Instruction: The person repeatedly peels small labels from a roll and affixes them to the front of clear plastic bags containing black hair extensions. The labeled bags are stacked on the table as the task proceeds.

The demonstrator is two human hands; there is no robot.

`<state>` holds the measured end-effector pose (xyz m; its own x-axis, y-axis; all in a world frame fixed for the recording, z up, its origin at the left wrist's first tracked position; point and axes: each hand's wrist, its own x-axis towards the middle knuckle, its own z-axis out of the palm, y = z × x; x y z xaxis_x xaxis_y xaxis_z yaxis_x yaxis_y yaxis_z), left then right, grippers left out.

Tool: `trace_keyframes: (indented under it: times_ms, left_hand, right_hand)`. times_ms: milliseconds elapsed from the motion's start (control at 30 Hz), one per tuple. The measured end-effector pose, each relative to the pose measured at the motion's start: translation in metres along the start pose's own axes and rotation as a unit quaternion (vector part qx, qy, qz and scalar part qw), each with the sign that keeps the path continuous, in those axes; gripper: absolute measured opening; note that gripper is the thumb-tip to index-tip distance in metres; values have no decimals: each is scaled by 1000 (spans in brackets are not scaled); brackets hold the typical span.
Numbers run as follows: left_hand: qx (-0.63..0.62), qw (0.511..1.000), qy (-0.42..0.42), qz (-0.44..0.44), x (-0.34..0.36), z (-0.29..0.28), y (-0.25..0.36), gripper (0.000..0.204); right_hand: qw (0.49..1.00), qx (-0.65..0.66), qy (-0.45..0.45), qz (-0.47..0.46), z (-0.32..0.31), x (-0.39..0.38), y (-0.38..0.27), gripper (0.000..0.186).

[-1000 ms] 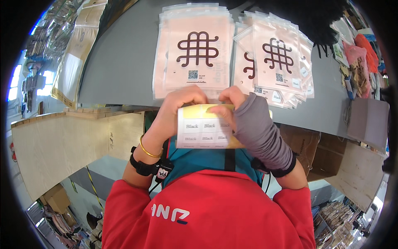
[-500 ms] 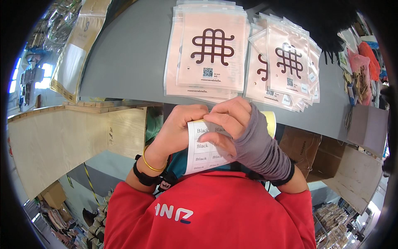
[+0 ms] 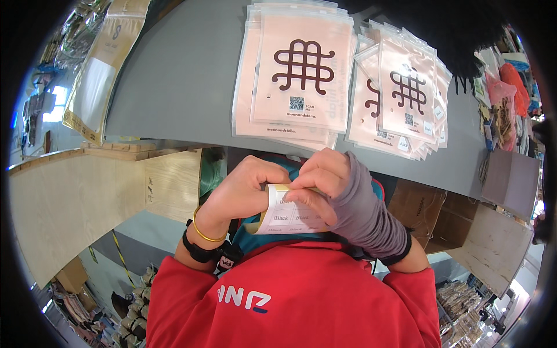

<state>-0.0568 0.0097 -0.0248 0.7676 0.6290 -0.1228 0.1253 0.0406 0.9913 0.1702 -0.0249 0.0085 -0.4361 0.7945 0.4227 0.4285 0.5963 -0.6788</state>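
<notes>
My left hand (image 3: 249, 188) and my right hand (image 3: 319, 182) meet just below the front edge of the grey table, both gripping a curled sheet of white labels (image 3: 281, 217) with a yellowish backing. The left fingers are bent at its upper left; the right thumb lies across its face, with the fingers curled over its top. A grey fabric sleeve covers my right wrist and part of that hand. Beyond my hands lie two stacks of pale pink zip bags with a dark looped pattern, a neater left one (image 3: 301, 107) and a fanned right one (image 3: 406, 87), which has small labels.
Long yellowish packaging (image 3: 101, 81) lies at the table's (image 3: 162, 69) left end. A black fluffy item (image 3: 447, 29) sits at the back right. Plywood panels (image 3: 75, 214), a cardboard box (image 3: 418, 209) and a grey board (image 3: 505, 174) stand around the near side. Cluttered shelves line both sides.
Both hands have moved down toward my body with the label sheet, which is now more curled and held nearer its top edge. The view has shifted slightly against the table.
</notes>
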Motion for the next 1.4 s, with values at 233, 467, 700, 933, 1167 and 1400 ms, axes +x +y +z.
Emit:
trace_keyframes:
  times_ms: [233, 467, 700, 933, 1167, 1400]
  left_hand:
    - [-152, 982, 82, -71, 3, 13, 5, 17]
    - [13, 996, 88, -18, 3, 9, 7, 26]
    - [11, 995, 93, -27, 7, 13, 2, 25]
    - [40, 995, 96, -9, 14, 16, -8, 22]
    - [-2, 994, 74, -82, 10, 13, -6, 24]
    - [98, 988, 99, -63, 14, 7, 0, 17]
  right_hand:
    - [978, 100, -20, 181, 9, -6, -9, 42]
    - [978, 146, 4, 150, 12, -11, 4, 39]
    - [981, 124, 2, 148, 8, -14, 5, 35]
    - [992, 24, 9, 123, 5, -16, 6, 34]
    - [993, 36, 17, 111, 7, -17, 11, 30]
    - [995, -42, 41, 78, -28, -9, -6, 18]
